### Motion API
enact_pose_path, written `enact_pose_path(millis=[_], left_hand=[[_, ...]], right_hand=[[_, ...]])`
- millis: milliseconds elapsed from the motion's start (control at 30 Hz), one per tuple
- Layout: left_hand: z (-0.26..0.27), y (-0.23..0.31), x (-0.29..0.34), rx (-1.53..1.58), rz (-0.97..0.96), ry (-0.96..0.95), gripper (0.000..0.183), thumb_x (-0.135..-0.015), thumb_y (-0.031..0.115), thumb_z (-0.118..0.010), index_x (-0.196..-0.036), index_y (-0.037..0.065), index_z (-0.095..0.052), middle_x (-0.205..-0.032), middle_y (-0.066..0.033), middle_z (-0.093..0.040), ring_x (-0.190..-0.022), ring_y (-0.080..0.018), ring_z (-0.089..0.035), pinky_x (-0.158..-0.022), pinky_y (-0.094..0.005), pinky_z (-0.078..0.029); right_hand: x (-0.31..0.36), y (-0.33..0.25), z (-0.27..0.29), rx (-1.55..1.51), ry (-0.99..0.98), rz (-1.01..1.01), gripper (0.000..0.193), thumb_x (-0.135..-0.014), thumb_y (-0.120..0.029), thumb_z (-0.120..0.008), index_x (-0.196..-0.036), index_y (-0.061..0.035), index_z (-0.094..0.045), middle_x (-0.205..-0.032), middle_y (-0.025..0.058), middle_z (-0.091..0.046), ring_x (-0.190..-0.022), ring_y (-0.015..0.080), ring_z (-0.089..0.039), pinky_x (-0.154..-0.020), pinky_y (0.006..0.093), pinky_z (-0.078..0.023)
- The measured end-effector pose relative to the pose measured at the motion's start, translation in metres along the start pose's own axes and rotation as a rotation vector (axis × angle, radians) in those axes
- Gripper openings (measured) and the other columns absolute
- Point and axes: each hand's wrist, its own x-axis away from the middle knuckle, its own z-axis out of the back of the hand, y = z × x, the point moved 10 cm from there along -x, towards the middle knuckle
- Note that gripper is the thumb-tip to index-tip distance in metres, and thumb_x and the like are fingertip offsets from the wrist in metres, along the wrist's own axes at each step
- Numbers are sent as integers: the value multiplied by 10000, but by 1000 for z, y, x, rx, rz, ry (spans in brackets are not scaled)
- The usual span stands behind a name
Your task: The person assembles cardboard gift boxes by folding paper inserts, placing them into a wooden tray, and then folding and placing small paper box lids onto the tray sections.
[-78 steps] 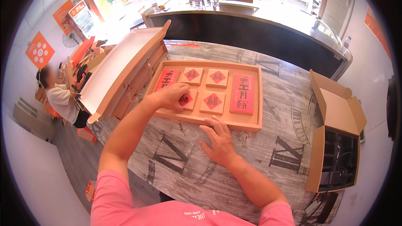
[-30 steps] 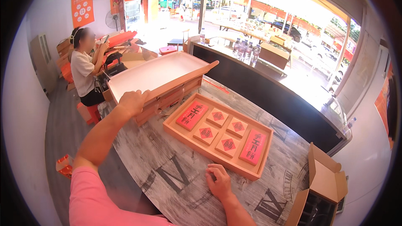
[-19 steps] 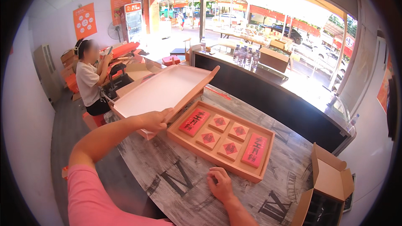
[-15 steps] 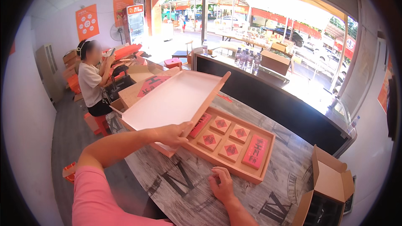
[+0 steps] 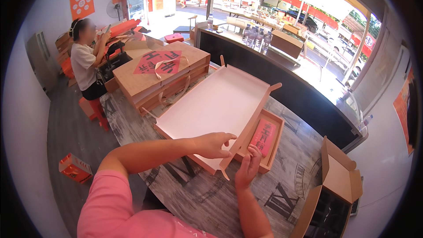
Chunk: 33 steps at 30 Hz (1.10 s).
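A shallow cardboard box lid (image 5: 216, 101), white inside and with loose corner flaps, lies inner side up, covering most of a cardboard tray (image 5: 265, 168). At the tray's right end, a red oblong packet (image 5: 263, 136) still shows; the small square boxes are hidden. Over the lid's near right corner is my left hand (image 5: 213, 144), open, index finger and thumb apart. My right hand (image 5: 248, 167) is beside the lid's right edge, fingers raised, loosely bent and apart, holding nothing that I can see. Whether its fingertips touch the edge I cannot tell.
Stacked cardboard gift boxes (image 5: 163, 75) with ribbon handles stand at the table's far left. An open brown carton (image 5: 337, 167) with a dark insert is at the right. Behind runs a black-fronted counter (image 5: 282, 77) with bottles (image 5: 255, 37). A seated person (image 5: 86, 57) is at the left.
The lid has moved right and down over the tray, leaving the stacked boxes uncovered. My left hand has released its edge and shifted right; my right hand has risen to the lid's edge.
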Motion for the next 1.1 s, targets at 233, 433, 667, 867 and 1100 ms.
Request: enact_pose_path(millis=[233, 433, 667, 867, 1100], left_hand=[[168, -45, 75, -106, 99, 184, 502, -946, 295, -737, -1334, -1, -620, -1134, -132, -713, -963, -210, -686, -846, -336, -554], [241, -151, 134, 172, 309, 219, 402, -987, 224, -673, -1324, 10, -630, -1077, -44, -703, -989, -140, -670, -847, -318, -565], [181, -199, 151, 451, 539, -73, 499, -1019, 248, -609, -1480, 82, -512, -1332, -106, -645, -1090, -199, -689, -775, -350, -594], [146, -179, 132, 573, 487, -298, 650, -1002, 202, -642, -1595, 141, -382, -1428, -146, -596, -1177, -239, -676, -836, -376, -600], [112, -169, 112, 165, 203, -339, 694, -924, 87, -725, -1561, 164, -458, -1300, -136, -659, -1072, -203, -684, -887, -343, -594]], right_hand=[[2, 3, -5, 90, -79, -49, 227, -972, -7, -579, -1195, -29, -612, -1346, 101, -554, -1146, 159, -563, -931, 283, -466], [-9, -19, -20, 195, -183, -9, 144, -925, -14, -649, -1067, -21, -668, -1268, 139, -609, -1137, 240, -611, -955, 356, -500], [-28, -41, -29, 411, -314, 55, 149, -882, -19, -690, -1029, 1, -703, -1265, 173, -633, -1174, 318, -625, -1008, 407, -490], [-28, -38, -30, 539, -484, 109, 223, -870, -53, -708, -1088, -9, -716, -1287, 171, -668, -1195, 335, -626, -1017, 427, -491], [-21, -39, -15, 609, -585, 187, 238, -854, -52, -704, -1089, -22, -720, -1253, 155, -705, -1283, 387, -589, -1080, 470, -465]])
